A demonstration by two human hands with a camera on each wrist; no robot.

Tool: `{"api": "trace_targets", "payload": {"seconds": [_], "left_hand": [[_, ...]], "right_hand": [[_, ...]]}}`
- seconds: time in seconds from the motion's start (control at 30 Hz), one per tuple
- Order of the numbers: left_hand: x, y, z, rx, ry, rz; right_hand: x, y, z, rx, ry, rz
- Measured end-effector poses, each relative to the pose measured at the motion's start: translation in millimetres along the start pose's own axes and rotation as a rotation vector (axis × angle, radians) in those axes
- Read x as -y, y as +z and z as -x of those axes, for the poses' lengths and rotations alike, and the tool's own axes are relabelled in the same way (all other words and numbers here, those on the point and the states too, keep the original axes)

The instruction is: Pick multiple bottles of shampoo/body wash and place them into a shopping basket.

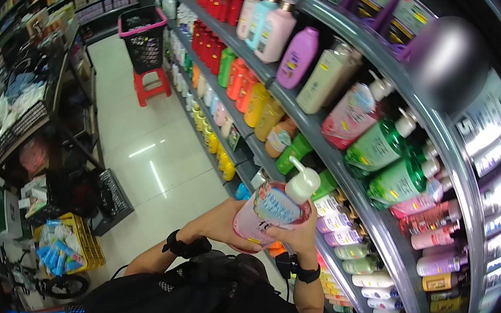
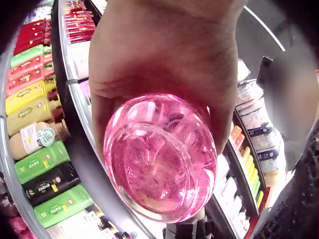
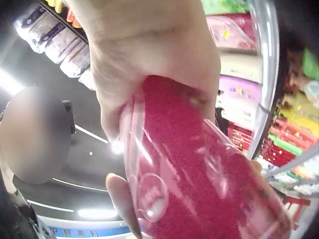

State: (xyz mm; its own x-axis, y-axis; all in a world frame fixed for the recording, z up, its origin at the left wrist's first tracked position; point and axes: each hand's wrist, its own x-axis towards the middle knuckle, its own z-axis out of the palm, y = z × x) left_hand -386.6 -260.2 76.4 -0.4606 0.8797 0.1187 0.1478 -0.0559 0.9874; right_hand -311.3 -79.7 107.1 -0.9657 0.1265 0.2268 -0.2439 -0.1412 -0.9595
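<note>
A pink see-through pump bottle (image 1: 252, 218) with a white pump head (image 1: 303, 184) and a printed label is held up in front of the person's body. My left hand (image 1: 224, 223) grips it low on its left side. On the other side my right hand (image 1: 298, 233) holds it, fingers wrapped round the body. In the left wrist view the round clear base of the bottle (image 2: 159, 159) faces the camera below the palm. The right wrist view shows the bottle's pink side (image 3: 194, 159) under my right hand (image 3: 154, 55), with a fingertip along its edge.
Shelves (image 1: 371, 232) full of bottles run along the right, close to the right arm. Similar pump bottles (image 1: 354, 113) stand on an upper shelf. A black basket (image 1: 143, 36) sits on a red stool (image 1: 152, 85) in the aisle. Left are a yellow crate (image 1: 89, 243) and cluttered racks.
</note>
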Motion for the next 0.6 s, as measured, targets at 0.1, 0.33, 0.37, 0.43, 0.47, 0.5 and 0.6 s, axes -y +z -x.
{"api": "trace_targets", "payload": {"seconds": [0.1, 0.33, 0.37, 0.43, 0.47, 0.5, 0.6], "left_hand": [[14.7, -16.1, 12.2, -0.113, -0.035, 0.088], [33.2, -61.0, 19.1, -0.421, -0.01, 0.242], [35.4, -69.5, 16.6, -0.508, -0.002, 0.299], [40.7, -93.4, 11.3, -0.572, -0.025, 0.241], [43.1, -103.3, 8.4, -0.606, -0.045, 0.196], [43.1, -112.9, 4.8, -0.642, -0.057, 0.193], [32.5, -144.1, -11.1, -0.721, -0.207, 0.175]], "right_hand": [[-31.0, 16.5, -26.1, 0.017, 0.068, -0.123], [-63.9, 54.6, -102.4, 0.228, 0.073, -0.174], [-70.4, 59.5, -115.5, 0.235, 0.097, -0.222], [-89.2, 66.5, -145.9, 0.259, 0.109, -0.281], [-98.4, 67.6, -161.5, 0.281, 0.121, -0.291], [-105.3, 69.5, -177.1, 0.304, 0.132, -0.301], [-109.2, 80.2, -224.7, 0.339, 0.221, -0.333]]}}
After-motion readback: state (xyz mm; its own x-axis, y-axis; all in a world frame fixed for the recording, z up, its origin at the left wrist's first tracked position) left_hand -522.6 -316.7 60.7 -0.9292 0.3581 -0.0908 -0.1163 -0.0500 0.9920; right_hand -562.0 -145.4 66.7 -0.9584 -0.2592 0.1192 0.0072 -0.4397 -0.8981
